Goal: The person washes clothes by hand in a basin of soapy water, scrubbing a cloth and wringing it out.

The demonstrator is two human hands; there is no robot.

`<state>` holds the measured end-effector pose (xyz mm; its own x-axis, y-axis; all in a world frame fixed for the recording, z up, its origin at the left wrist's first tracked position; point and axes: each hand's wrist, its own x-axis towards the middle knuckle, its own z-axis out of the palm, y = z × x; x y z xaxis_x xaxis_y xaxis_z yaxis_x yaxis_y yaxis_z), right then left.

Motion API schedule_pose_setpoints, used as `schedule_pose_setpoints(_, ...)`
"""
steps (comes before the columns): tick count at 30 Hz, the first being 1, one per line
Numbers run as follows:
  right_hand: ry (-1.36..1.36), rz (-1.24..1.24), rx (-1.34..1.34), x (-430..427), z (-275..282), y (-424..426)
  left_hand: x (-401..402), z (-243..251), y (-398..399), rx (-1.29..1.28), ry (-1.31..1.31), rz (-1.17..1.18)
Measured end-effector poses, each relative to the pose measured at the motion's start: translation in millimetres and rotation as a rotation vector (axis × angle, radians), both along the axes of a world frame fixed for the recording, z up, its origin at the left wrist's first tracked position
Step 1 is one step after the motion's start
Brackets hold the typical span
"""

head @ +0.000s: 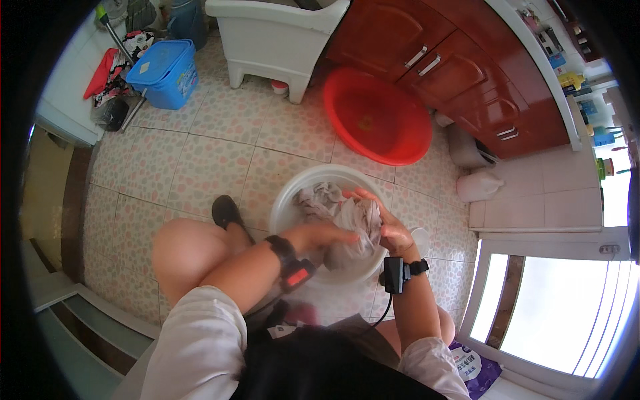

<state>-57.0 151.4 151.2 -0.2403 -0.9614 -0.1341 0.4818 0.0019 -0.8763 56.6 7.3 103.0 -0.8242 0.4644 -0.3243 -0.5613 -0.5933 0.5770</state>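
Observation:
A pale, wet, crumpled cloth [357, 215] is bunched up over a round white plastic basin [281, 202] on the floor before me. My left hand [332, 237] presses against its near left side, thumb along the fabric and the other fingers mostly hidden. Around its right and far side curls my right hand [392, 227], with fingertips showing past the top. More of the fabric trails to the far left inside the basin. Both wrists carry black strapped devices.
A large red basin [385, 120] leans close beyond the white one, by red-brown cabinets [450, 65]. A white washing sink [270, 45] stands at the back. The blue lidded bucket [162, 75] is at far left. To the right are a white bag [480, 186] and a purple printed packet [475, 367].

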Motion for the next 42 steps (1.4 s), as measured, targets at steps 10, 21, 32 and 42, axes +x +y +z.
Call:
schedule_pose_setpoints(10,0.394,-0.088,0.418,19.5,40.9,-7.0,-5.9,-56.0,19.7,-0.250,-0.039,-0.174)
schedule_pose_setpoints(21,0.974,-0.087,0.451,25.6,51.3,-11.0,-8.6,15.1,37.8,-0.275,0.215,-0.039)
schedule_pose_setpoints(32,1.265,-0.188,0.621,12.8,-1.0,-10.0,-17.9,-14.0,78.4,-0.482,0.101,0.383)
schedule_pose_setpoints(42,1.267,-0.318,1.069,28.1,-14.8,-24.7,-25.5,-44.0,79.3,-1.365,0.478,-0.033)
